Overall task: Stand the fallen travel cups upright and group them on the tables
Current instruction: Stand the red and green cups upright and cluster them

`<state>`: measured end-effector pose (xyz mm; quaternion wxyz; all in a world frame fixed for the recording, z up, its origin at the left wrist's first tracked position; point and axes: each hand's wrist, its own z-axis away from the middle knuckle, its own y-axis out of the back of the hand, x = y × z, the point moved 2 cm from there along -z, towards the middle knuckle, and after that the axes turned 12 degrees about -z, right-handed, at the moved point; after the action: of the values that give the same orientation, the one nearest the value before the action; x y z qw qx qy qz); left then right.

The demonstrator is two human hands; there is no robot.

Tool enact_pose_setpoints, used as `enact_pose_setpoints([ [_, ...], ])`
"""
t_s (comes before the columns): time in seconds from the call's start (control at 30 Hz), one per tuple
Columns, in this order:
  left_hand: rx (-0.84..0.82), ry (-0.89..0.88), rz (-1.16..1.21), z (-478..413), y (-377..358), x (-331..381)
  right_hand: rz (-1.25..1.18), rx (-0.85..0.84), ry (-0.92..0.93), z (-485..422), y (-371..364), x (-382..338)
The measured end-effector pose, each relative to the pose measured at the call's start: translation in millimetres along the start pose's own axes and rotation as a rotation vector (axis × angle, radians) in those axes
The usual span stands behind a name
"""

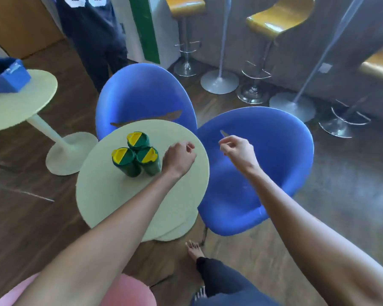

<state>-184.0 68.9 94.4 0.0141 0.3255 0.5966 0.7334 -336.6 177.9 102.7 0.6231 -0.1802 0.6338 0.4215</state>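
Note:
Three green travel cups with green-and-yellow lids stand upright and touching in a tight cluster on the near round pale table point(111, 208): one at the back point(138, 140), one at the front left point(123, 161) and one at the front right point(149, 160). My left hand point(179, 159) hovers just right of the cluster with its fingers curled in and nothing in it. My right hand point(237, 150) is over the blue chair to the right, fingers loosely curled, also holding nothing.
Two blue shell chairs stand behind point(142, 93) and to the right point(272, 168) of the near table. A second round table point(16, 111) at the left carries a blue box point(7, 77). A person point(93, 36) stands behind. Yellow bar stools point(272, 25) line the grey counter.

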Motion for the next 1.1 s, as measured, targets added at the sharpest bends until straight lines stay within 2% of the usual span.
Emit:
enact_pose_setpoints([
  [0.27, -0.139, -0.348, 0.005, -1.1, -76.9, 208.7, -0.037, 0.334, -0.049, 16.6, 206.7, 49.9],
  [0.47, -0.182, -0.519, -0.021, -26.7, -149.8, 387.6, -0.039, 0.472, -0.071, -27.9, 372.3, 88.9],
  [0.6, -0.154, -0.566, -0.027, -65.4, -185.9, 502.7, -0.027, 0.478, -0.07, -77.3, 480.4, 94.1],
  [0.73, -0.123, -0.561, 0.001, -112.4, -199.7, 587.7, -0.055, 0.429, -0.051, -136.8, 560.1, 81.8],
  [1.1, -0.053, -0.513, 0.064, -313.5, -235.0, 734.3, -0.055, 0.371, 0.053, -365.6, 675.3, 48.2],
])
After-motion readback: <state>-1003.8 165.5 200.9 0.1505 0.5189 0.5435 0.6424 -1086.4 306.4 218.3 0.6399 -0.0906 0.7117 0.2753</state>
